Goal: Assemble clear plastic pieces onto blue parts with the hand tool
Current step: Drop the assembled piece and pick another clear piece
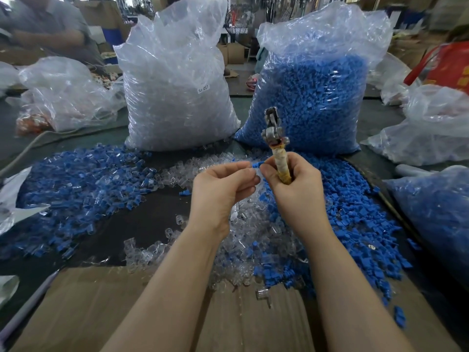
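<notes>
One head-worn wide-angle view looks forward and down, close over the table (152,219), toward two bags

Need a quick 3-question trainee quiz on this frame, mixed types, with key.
1. True or false: the hand tool is in the left hand.
2. Which big bag stands behind the tool's metal head?
A. bag of clear pieces
B. bag of blue parts
C. a red bag
3. Fill in: between the fingertips of both hands sits a small ___ part.

Key:
1. False; the right hand grips its wrapped handle.
2. B
3. blue
</notes>
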The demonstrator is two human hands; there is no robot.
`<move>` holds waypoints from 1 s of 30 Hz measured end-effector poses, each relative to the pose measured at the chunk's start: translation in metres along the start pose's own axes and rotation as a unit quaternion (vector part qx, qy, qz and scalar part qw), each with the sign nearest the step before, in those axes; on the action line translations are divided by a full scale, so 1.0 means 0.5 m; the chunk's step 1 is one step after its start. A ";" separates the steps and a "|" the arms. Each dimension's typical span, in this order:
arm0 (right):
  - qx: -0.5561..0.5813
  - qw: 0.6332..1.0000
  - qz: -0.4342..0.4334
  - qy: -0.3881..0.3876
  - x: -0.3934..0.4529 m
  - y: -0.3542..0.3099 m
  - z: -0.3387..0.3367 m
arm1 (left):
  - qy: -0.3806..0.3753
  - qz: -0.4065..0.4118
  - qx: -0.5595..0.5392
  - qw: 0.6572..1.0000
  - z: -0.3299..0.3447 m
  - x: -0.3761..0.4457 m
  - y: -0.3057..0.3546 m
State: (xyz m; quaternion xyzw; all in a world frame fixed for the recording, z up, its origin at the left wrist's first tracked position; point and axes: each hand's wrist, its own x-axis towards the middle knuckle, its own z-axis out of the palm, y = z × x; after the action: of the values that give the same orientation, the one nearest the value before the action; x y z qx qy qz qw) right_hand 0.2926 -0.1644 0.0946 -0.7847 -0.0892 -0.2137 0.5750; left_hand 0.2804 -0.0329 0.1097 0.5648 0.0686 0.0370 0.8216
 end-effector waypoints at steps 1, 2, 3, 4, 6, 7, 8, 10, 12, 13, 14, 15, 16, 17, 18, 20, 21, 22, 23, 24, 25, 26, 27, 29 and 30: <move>-0.005 1.000 0.000 0.008 -0.001 -0.001 0.001 | 0.002 0.004 -0.001 1.000 0.003 -0.002 0.000; -0.008 1.000 0.000 0.015 -0.001 -0.002 0.002 | 0.005 0.008 -0.003 1.000 0.005 -0.004 0.000; -0.010 1.000 0.001 0.020 -0.002 -0.003 0.003 | 0.009 0.013 -0.004 1.000 0.008 -0.006 0.001; -0.010 1.000 0.002 0.024 -0.002 -0.004 0.003 | 0.011 0.019 -0.003 1.000 0.010 -0.008 0.001; -0.009 1.000 0.007 0.027 -0.004 -0.005 0.004 | 0.018 0.032 0.006 0.999 0.015 -0.011 0.000; -0.009 1.000 0.009 0.025 -0.004 -0.005 0.004 | 0.022 0.039 0.010 0.999 0.017 -0.012 -0.001; -0.012 1.000 0.010 0.023 -0.004 -0.004 0.005 | 0.028 0.047 0.014 0.998 0.019 -0.013 -0.001; -0.015 1.000 0.013 0.017 -0.004 -0.002 0.007 | 0.040 0.066 0.033 0.997 0.021 -0.014 -0.003; -0.017 1.000 0.015 0.009 -0.003 -0.001 0.008 | 0.047 0.091 0.060 0.993 0.021 -0.014 -0.003; -0.021 1.000 0.014 0.005 -0.002 -0.001 0.008 | 0.049 0.103 0.074 0.991 0.020 -0.014 -0.004; -0.025 1.000 0.013 0.000 -0.002 -0.001 0.007 | 0.053 0.114 0.088 0.988 0.020 -0.014 -0.004; -0.028 1.000 0.012 -0.005 -0.002 -0.002 0.006 | 0.056 0.123 0.100 0.986 0.019 -0.013 -0.005; -0.028 0.999 0.012 -0.011 -0.001 -0.002 0.005 | 0.059 0.130 0.111 0.984 0.018 -0.012 -0.005; -0.025 0.999 0.012 -0.018 -0.001 -0.002 0.005 | 0.063 0.135 0.120 0.981 0.018 -0.011 -0.007; -0.020 0.999 0.014 -0.027 -0.001 -0.003 0.005 | 0.068 0.142 0.129 0.979 0.018 -0.011 -0.008; -0.010 0.999 0.018 -0.048 -0.001 -0.006 0.003 | 0.081 0.154 0.150 0.973 0.016 -0.009 -0.011; -0.006 0.998 0.024 -0.061 0.000 -0.007 0.000 | 0.085 0.157 0.157 0.971 0.016 -0.008 -0.012; -0.002 0.997 0.032 -0.075 0.001 -0.009 -0.003 | 0.087 0.159 0.161 0.970 0.014 -0.007 -0.013; -0.003 0.995 0.042 -0.091 0.002 -0.009 -0.008 | 0.088 0.160 0.162 0.970 0.013 -0.006 -0.013; -0.006 0.993 0.053 -0.108 0.003 -0.008 -0.015 | 0.087 0.161 0.162 0.970 0.011 -0.004 -0.012; -0.010 0.990 0.063 -0.125 0.005 -0.006 -0.023 | 0.084 0.161 0.159 0.970 0.009 -0.003 -0.011; -0.013 0.987 0.071 -0.143 0.005 -0.004 -0.030 | 0.079 0.161 0.149 0.972 0.008 -0.002 -0.010; -0.016 0.984 0.076 -0.158 0.006 -0.001 -0.037 | 0.074 0.160 0.136 0.975 0.006 -0.001 -0.008; -0.029 0.979 0.083 -0.184 0.006 0.004 -0.046 | 0.066 0.160 0.108 0.979 0.002 0.002 -0.004; -0.034 0.976 0.085 -0.196 0.006 0.005 -0.050 | 0.064 0.161 0.094 0.980 0.000 0.003 -0.003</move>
State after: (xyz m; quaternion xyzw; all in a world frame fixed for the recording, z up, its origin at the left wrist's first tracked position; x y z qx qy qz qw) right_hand 0.2904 -0.1888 0.0999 -0.8351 -0.1255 -0.0087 0.5355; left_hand 0.2819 -0.0333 0.1083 0.6399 0.0321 0.1984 0.7417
